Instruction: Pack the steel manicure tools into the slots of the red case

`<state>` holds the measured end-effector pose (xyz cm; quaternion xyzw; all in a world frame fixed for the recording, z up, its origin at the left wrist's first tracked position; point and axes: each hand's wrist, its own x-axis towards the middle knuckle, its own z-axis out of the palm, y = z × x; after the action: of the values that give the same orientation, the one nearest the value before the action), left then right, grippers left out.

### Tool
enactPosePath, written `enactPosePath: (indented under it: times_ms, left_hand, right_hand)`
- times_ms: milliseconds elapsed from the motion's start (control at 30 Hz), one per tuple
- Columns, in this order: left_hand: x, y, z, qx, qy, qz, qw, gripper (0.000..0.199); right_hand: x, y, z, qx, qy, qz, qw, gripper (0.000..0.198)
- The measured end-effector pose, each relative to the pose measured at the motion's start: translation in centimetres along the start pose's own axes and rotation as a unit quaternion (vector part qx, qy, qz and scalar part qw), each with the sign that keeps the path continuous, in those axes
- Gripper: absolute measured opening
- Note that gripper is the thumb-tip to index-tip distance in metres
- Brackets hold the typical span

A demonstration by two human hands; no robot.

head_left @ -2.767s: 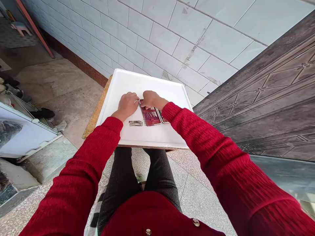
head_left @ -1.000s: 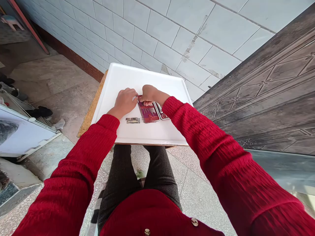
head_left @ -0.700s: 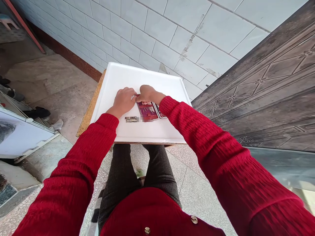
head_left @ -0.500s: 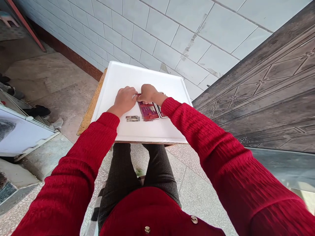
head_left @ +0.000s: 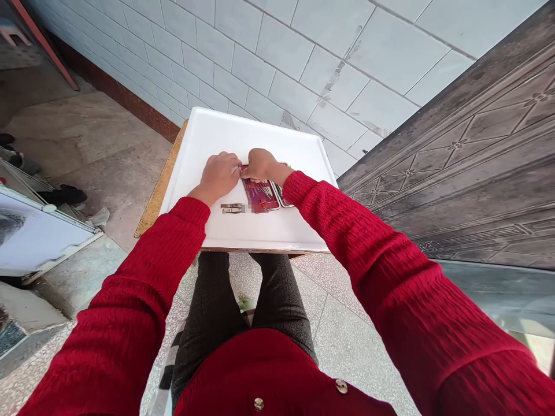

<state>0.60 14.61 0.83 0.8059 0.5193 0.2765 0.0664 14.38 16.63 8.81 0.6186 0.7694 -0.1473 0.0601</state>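
An open manicure case (head_left: 261, 197) with a dark red lining lies on a white tabletop (head_left: 243, 236). Several slim metal tools sit in the lining; their kinds are too small to tell. At the case's upper left corner, my left hand (head_left: 220, 174) has its fingers drawn together, touching the corner. My right hand (head_left: 260, 164) is curled over the case's upper edge, thumb toward the left hand. Whatever lies between its fingers is hidden. Two nail clippers (head_left: 232, 208) rest left of the case, side by side. My right wrist and sleeve partly cover the case's right half.
A tiled wall (head_left: 243, 69) runs behind the table. On the right stands a dark patterned panel (head_left: 451, 167), close to my right arm. A white cabinet-like object (head_left: 43, 231) is on the floor at left. My legs (head_left: 212, 300) are under the table's front edge.
Both hands stay at the case's upper left corner with hardly any movement. The whole view has shifted very slightly.
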Motion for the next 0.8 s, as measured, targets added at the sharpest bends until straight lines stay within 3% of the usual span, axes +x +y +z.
enactPosePath:
  times_ms: [333, 800]
  left_hand:
    - [0.0, -0.1, 0.2, 0.014, -0.006, 0.003, 1.000, 0.030]
    - [-0.1, 0.0, -0.1, 0.023, -0.013, 0.001, 1.000, 0.031]
  right_hand:
    - [0.8, 1.0, -0.1, 0.145, -0.023, 0.026, 0.989, 0.020]
    - [1.9, 2.5, 0.0, 0.270, -0.003, 0.029, 0.963, 0.035]
